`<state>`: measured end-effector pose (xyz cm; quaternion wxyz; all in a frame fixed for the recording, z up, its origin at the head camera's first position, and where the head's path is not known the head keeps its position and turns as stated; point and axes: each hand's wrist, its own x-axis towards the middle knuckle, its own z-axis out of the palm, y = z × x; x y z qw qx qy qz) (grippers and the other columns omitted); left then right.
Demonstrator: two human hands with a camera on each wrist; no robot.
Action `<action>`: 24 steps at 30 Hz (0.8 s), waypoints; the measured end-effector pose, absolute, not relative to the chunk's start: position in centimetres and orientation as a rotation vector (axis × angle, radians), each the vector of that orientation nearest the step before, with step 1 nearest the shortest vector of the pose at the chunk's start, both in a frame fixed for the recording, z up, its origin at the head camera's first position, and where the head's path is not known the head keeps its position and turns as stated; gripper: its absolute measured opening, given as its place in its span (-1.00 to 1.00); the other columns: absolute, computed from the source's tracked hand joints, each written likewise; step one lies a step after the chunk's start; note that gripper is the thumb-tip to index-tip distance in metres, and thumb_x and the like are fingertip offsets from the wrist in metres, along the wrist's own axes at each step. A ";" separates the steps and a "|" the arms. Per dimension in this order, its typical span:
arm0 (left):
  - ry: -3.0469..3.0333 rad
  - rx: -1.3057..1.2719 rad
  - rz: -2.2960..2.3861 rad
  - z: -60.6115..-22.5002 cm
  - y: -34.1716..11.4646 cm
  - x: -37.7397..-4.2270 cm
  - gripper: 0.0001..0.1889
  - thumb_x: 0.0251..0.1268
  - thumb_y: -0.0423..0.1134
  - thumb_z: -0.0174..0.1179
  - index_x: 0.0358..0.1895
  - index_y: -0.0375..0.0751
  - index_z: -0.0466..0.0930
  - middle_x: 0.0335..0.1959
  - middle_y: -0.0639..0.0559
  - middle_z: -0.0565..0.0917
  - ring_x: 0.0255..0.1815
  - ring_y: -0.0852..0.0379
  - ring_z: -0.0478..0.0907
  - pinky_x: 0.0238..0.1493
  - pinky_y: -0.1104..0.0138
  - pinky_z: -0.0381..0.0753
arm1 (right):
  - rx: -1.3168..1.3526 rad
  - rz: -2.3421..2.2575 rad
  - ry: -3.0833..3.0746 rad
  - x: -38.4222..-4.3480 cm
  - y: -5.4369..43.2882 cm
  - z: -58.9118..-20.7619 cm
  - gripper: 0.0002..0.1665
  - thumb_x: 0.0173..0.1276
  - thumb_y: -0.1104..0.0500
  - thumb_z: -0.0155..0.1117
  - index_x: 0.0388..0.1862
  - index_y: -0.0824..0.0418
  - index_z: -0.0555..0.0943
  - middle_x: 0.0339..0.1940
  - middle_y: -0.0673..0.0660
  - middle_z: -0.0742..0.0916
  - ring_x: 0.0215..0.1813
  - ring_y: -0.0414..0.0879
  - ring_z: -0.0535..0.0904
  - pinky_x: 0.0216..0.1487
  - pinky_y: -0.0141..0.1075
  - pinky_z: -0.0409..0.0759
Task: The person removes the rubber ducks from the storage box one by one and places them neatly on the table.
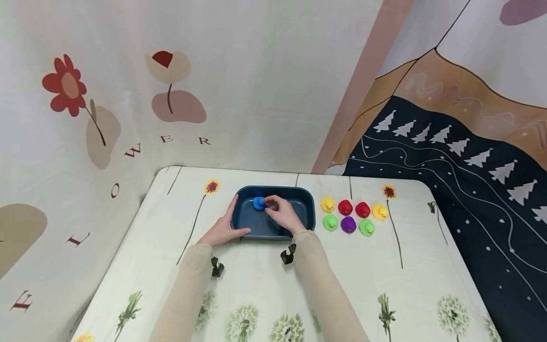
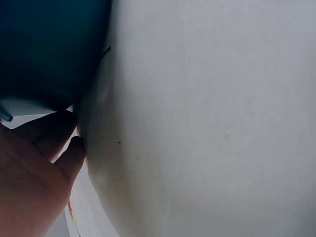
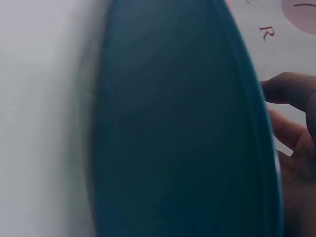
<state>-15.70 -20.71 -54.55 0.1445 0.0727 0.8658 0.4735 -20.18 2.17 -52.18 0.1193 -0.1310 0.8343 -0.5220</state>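
Note:
A small blue rubber duck [image 1: 258,203] sits inside a dark blue rectangular tray [image 1: 311,209], left of its middle. My right hand [image 1: 284,214] reaches over the tray's front edge and pinches the duck's right side between thumb and fingertips. In the right wrist view the tray's wall [image 3: 182,123] hides the duck and part of the right hand [image 3: 296,148]. My left hand [image 1: 223,228] rests against the tray's left end, fingers extended along that side and thumb along the front. Close up, the left hand's fingertips [image 2: 69,123] meet the tray's outer wall [image 2: 49,49].
Right of the tray stand several rubber ducks in two rows: yellow [image 1: 327,204], red [image 1: 345,207], green [image 1: 330,222] and purple [image 1: 348,224] among them. A flower-printed cloth [image 1: 256,270] covers the table. Patterned curtains [image 1: 265,95] hang behind and at both sides.

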 end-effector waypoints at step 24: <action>2.495 0.253 1.387 -54.5 -20.6 -15.6 0.15 0.18 -0.07 0.36 0.54 0.30 -0.46 0.55 -0.22 -0.14 0.42 -0.39 0.05 0.31 -0.21 0.13 | -0.449 -1.512 2.552 -20.8 0.5 -54.3 -0.40 0.32 0.34 0.22 0.36 0.21 0.43 0.32 0.25 0.45 0.29 0.15 0.39 0.28 0.01 0.33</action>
